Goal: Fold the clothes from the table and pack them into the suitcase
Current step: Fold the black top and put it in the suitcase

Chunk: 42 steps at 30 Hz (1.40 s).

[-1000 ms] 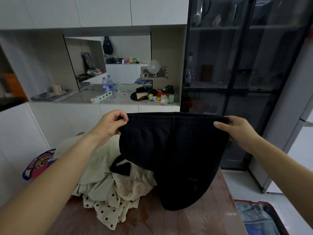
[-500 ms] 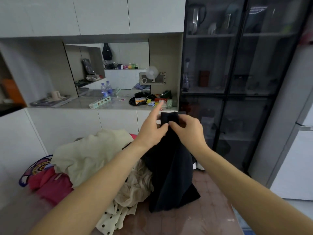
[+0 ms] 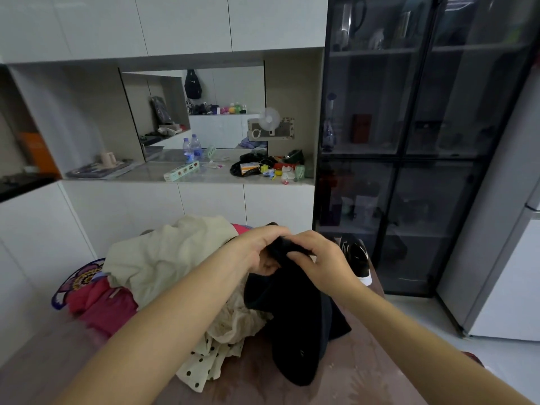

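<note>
Black shorts (image 3: 295, 320) hang folded in half lengthwise, their lower end resting on the brown table (image 3: 263, 384). My left hand (image 3: 257, 249) and my right hand (image 3: 321, 258) meet at the top and both grip the gathered waistband. Left of the shorts lies a pile of clothes: a cream garment (image 3: 166, 258), a polka-dot piece (image 3: 204, 363), a lacy beige piece (image 3: 236, 320) and a pink garment (image 3: 102, 302). Of the red suitcase only a corner (image 3: 474, 356) shows, beside my right forearm.
A black sneaker (image 3: 355, 258) sits at the table's far right edge. White cabinets with a cluttered counter (image 3: 204, 173) stand behind. A dark glass cabinet (image 3: 409, 141) and a white fridge (image 3: 505, 258) are on the right. A flower-patterned item (image 3: 76, 282) lies at the pile's left.
A second ago I held the shorts spread wide by the waistband. My hands came together, folding them in half, and have since dropped lower toward the table.
</note>
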### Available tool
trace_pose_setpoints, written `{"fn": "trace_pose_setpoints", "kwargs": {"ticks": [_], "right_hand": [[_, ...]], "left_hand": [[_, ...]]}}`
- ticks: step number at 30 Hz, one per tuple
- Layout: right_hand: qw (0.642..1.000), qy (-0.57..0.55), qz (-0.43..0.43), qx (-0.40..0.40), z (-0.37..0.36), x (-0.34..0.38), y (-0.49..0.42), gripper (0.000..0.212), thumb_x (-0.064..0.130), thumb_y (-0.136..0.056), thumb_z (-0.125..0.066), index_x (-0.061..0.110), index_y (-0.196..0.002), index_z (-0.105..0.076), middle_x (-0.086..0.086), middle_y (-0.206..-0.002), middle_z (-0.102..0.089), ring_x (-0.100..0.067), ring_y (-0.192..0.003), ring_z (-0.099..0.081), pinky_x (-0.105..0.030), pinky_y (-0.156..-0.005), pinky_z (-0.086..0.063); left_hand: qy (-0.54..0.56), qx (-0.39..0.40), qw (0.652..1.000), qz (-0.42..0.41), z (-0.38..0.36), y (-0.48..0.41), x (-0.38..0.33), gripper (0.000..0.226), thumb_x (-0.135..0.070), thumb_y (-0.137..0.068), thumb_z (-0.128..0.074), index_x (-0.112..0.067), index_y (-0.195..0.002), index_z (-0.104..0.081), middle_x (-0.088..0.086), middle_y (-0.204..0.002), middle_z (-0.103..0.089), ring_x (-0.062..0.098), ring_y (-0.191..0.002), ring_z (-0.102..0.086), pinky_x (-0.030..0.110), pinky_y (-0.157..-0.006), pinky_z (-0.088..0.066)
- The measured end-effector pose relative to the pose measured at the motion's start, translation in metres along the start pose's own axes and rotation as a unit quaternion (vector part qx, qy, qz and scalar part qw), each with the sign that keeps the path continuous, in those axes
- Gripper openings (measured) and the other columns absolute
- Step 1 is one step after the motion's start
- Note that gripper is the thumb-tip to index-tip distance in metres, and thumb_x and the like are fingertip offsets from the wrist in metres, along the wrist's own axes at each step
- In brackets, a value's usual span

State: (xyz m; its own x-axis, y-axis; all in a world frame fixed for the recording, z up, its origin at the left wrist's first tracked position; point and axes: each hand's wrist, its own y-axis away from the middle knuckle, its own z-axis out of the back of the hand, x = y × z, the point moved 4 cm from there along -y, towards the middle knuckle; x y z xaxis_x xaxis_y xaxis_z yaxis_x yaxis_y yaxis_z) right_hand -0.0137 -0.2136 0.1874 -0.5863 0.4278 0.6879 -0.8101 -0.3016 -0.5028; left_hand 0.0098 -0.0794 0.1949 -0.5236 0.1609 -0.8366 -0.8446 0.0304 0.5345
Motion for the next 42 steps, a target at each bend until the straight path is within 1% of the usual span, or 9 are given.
{"fn": "trace_pose_setpoints", "kwargs": {"ticks": [6,11,15,21,24,29,34,38,42], "right_hand": [[0.98,-0.083,-0.143,-0.112,-0.011,-0.024,0.038,0.095,0.034,-0.059,-0.088,0.029,-0.136,-0.032,0.018,-0.129,-0.042,0.003,-0.121,-0.04,-0.017,-0.101,-0.035],[0.922,-0.089,-0.295,-0.233,-0.021,-0.029,0.03,0.113,0.069,-0.044,-0.073,0.033,-0.139,-0.025,0.01,-0.138,-0.04,-0.015,-0.131,-0.039,-0.046,-0.109,-0.035],[0.896,-0.117,-0.29,-0.316,0.0,-0.011,-0.005,0.117,0.071,-0.046,-0.073,0.03,-0.142,-0.021,0.005,-0.143,-0.038,-0.02,-0.134,-0.037,-0.05,-0.112,-0.028],[0.89,-0.089,-0.229,-0.385,0.041,0.017,-0.055,0.091,0.05,-0.067,-0.074,0.027,-0.141,-0.027,0.008,-0.139,-0.045,-0.014,-0.13,-0.042,-0.047,-0.117,-0.007],[0.895,-0.008,-0.237,-0.377,0.054,0.011,-0.055,0.055,0.024,-0.077,-0.065,0.028,-0.127,-0.041,0.01,-0.12,-0.059,-0.015,-0.113,-0.055,-0.045,-0.114,-0.017],[0.892,0.113,-0.346,-0.267,0.055,-0.065,-0.001,0.014,0.027,-0.083,-0.052,0.025,-0.096,-0.056,0.001,-0.089,-0.064,-0.029,-0.093,-0.06,-0.046,-0.095,-0.04],[0.902,0.128,-0.341,-0.231,0.065,-0.111,0.038,0.018,0.03,-0.093,-0.049,0.016,-0.101,-0.054,-0.002,-0.079,-0.057,-0.031,-0.088,-0.058,-0.042,-0.086,-0.047],[0.904,0.132,-0.309,-0.264,0.102,-0.109,0.037,0.022,0.022,-0.095,-0.046,0.006,-0.11,-0.048,-0.021,-0.096,-0.06,-0.034,-0.083,-0.054,-0.036,-0.07,-0.041],[0.895,0.161,-0.268,-0.318,0.154,-0.091,0.022,0.026,0.02,-0.095,-0.045,0.005,-0.117,-0.045,-0.025,-0.108,-0.059,-0.039,-0.096,-0.057,-0.039,-0.076,-0.042]], "left_hand": [[0.095,-0.016,0.993,-0.07,-0.028,0.007,-0.029,0.017,-0.025,-0.083,-0.063,-0.013,-0.092,-0.053,0.006,-0.073,-0.059,0.018,-0.063,-0.057,0.027,-0.054,-0.043],[0.117,0.036,0.979,-0.165,-0.064,0.038,-0.082,0.012,-0.023,-0.089,-0.059,-0.015,-0.083,-0.052,0.005,-0.076,-0.057,0.017,-0.065,-0.057,0.025,-0.055,-0.045],[0.131,0.051,0.959,-0.246,-0.073,0.071,-0.135,0.014,-0.025,-0.089,-0.058,-0.016,-0.079,-0.053,0.003,-0.072,-0.057,0.015,-0.059,-0.057,0.018,-0.045,-0.047],[0.187,0.04,0.918,-0.347,-0.054,0.112,-0.186,0.014,-0.023,-0.088,-0.06,-0.012,-0.082,-0.053,0.007,-0.076,-0.06,0.019,-0.064,-0.061,0.022,-0.048,-0.05],[0.235,0.027,0.899,-0.369,-0.027,0.125,-0.2,0.012,-0.018,-0.087,-0.06,-0.009,-0.088,-0.053,0.01,-0.08,-0.061,0.022,-0.065,-0.062,0.025,-0.053,-0.053],[0.284,-0.007,0.877,-0.387,0.031,0.134,-0.209,0.014,-0.017,-0.085,-0.062,-0.008,-0.093,-0.056,0.008,-0.069,-0.064,0.022,-0.053,-0.065,0.025,-0.055,-0.051],[0.27,-0.062,0.891,-0.36,0.089,0.129,-0.196,0.009,-0.022,-0.087,-0.059,-0.014,-0.086,-0.057,0.0,-0.057,-0.064,0.015,-0.052,-0.065,0.018,-0.05,-0.047],[0.242,-0.11,0.917,-0.298,0.123,0.113,-0.17,0.01,-0.023,-0.086,-0.059,-0.017,-0.078,-0.054,-0.002,-0.056,-0.06,0.012,-0.048,-0.062,0.016,-0.051,-0.045],[0.248,-0.118,0.919,-0.282,0.136,0.104,-0.155,0.012,-0.023,-0.086,-0.058,-0.017,-0.076,-0.055,-0.002,-0.058,-0.061,0.012,-0.053,-0.063,0.017,-0.051,-0.046]]}}
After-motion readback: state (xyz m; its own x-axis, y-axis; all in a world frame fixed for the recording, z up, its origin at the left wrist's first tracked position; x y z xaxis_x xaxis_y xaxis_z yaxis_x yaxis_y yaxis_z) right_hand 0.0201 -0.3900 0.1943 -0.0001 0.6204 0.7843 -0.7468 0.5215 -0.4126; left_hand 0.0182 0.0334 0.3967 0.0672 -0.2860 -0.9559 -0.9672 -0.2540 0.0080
